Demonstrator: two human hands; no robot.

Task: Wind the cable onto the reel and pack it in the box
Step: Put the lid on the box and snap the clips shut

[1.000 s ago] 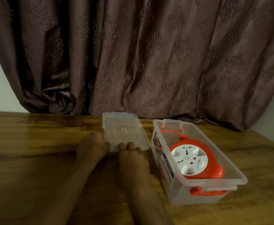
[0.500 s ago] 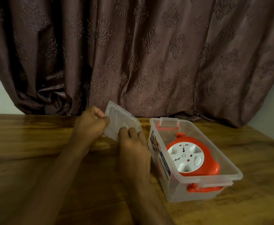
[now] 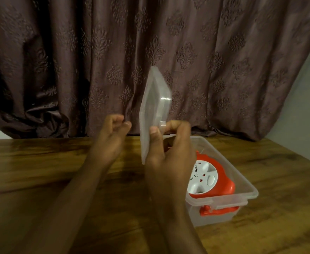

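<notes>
Reel orange with white socket face, lying inside clear box

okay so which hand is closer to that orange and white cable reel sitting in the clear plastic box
Right. The right hand holds the clear plastic lid upright beside the orange and white cable reel, partly overlapping it in view; the left hand hangs farther left, over the wooden table.
</notes>
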